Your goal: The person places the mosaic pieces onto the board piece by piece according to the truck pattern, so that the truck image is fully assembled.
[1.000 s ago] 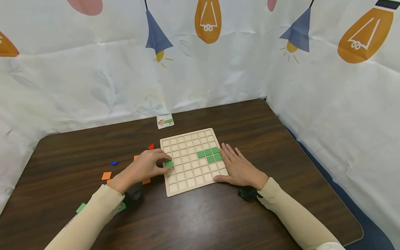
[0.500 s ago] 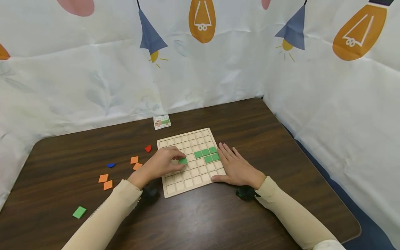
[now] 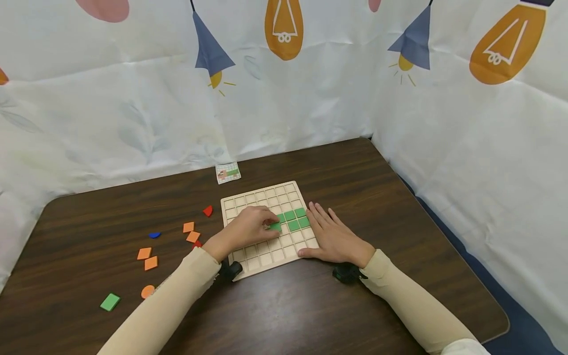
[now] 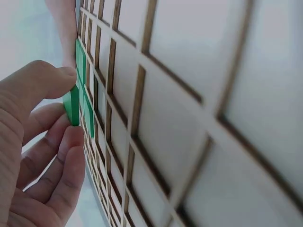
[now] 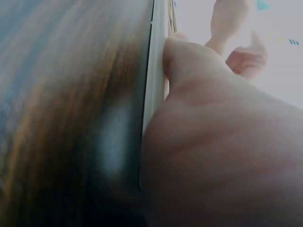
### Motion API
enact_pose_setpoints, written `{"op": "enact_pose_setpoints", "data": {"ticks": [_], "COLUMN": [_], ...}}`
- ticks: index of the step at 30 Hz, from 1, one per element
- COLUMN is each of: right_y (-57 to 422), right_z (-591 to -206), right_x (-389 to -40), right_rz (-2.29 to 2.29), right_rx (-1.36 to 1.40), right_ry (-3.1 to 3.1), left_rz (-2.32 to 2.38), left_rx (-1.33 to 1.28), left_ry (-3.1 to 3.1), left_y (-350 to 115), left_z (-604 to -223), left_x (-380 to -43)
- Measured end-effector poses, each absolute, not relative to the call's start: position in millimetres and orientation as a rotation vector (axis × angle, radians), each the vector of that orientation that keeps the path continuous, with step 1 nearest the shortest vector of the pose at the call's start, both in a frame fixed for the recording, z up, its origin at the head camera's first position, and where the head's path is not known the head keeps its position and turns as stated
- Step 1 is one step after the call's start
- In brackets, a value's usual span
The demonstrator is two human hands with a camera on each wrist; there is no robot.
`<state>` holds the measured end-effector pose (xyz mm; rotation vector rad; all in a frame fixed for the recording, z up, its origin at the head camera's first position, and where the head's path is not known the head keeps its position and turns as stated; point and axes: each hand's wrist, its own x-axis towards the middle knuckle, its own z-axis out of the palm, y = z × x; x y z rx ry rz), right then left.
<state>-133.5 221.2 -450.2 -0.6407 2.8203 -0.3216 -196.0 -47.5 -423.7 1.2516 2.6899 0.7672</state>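
Note:
My left hand (image 3: 250, 228) pinches a green square tile (image 4: 72, 105) between thumb and fingers, over the middle of a pale wooden grid board (image 3: 266, 259). In the left wrist view this tile is tilted, close to the green tiles (image 4: 88, 113) lying in the board's cells. Several green tiles (image 3: 295, 225) fill neighbouring cells in two rows toward the board's right edge. My right hand (image 3: 335, 236) rests flat at that edge, fingers straight and thumb on the board's near right corner. The right wrist view shows its thumb side against the board's edge (image 5: 154, 85).
Left of the board lie several orange squares (image 3: 151, 263), an orange round piece (image 3: 148, 291), a blue piece (image 3: 154, 235), a red piece (image 3: 208, 211) and a loose green tile (image 3: 110, 301). A small printed card (image 3: 228, 173) lies near the table's back edge.
My left hand has carried the green tile rightward from the board's left edge to beside the placed green tiles. The right hand has stayed on the board's right edge.

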Motion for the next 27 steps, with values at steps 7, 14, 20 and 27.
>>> {"op": "enact_pose_setpoints", "data": {"ticks": [7, 14, 20, 27], "right_y": [220.9, 220.9, 221.7, 221.5], "right_z": [-451.0, -449.2, -449.9, -451.9], "right_x": [-134.3, -133.9, -134.0, -133.8], "right_rz": [-0.330, -0.321, -0.317, -0.308], "right_rx": [-0.650, -0.644, -0.637, -0.632], "right_ry": [2.825, 2.818, 2.816, 2.823], "left_rz": [0.724, 0.699, 0.695, 0.694], "left_rx": [1.266, 1.249, 1.228, 1.225], "left_ry": [2.700, 2.729, 2.711, 2.691], "left_y": [-33.1, -25.9, -22.9, -22.9], "left_z": [-427.6, -428.8, -428.9, -429.8], "left_x": [-198.2, -196.6, -196.1, -194.8]}}
